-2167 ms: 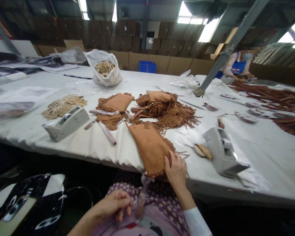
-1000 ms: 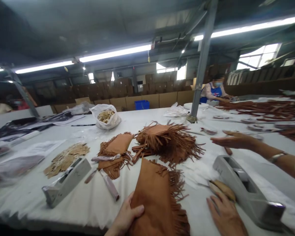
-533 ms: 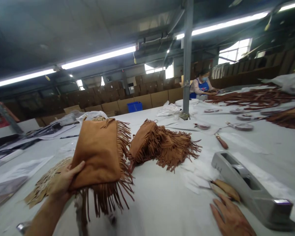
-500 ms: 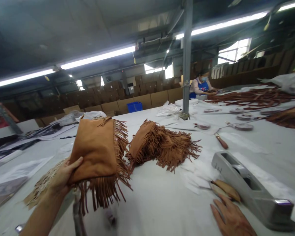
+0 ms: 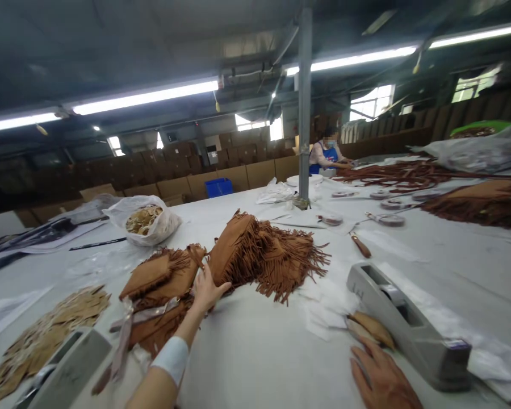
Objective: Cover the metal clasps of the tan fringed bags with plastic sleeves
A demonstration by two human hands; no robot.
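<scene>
My left hand [image 5: 208, 288] reaches over the table with thumb and fingers apart, at the near edge of a heap of brown fringed leather pouches [image 5: 234, 244]. Its fingertips come up against the leather; nothing shows gripped in it. Left of the hand lie more brown fringed leather pouches [image 5: 151, 275], with a strap and a metal fitting among them. My right hand [image 5: 383, 372] rests on the table, fingers loosely spread, just below a small tan leather piece [image 5: 371, 328] and beside a grey tape dispenser [image 5: 409, 318].
A second grey tape dispenser [image 5: 70, 366] stands at the lower left beside tan leather scraps [image 5: 51, 326]. Behind are a plastic bag of pieces [image 5: 153, 224] and a metal post [image 5: 305, 113]. A wooden-handled tool [image 5: 360, 245] lies at right. A person [image 5: 326, 153] works across the table.
My left hand has let go of the fringed pouch it held up and moved right to the heap. That pouch is down at the left. My right hand stays resting; the view has turned slightly right.
</scene>
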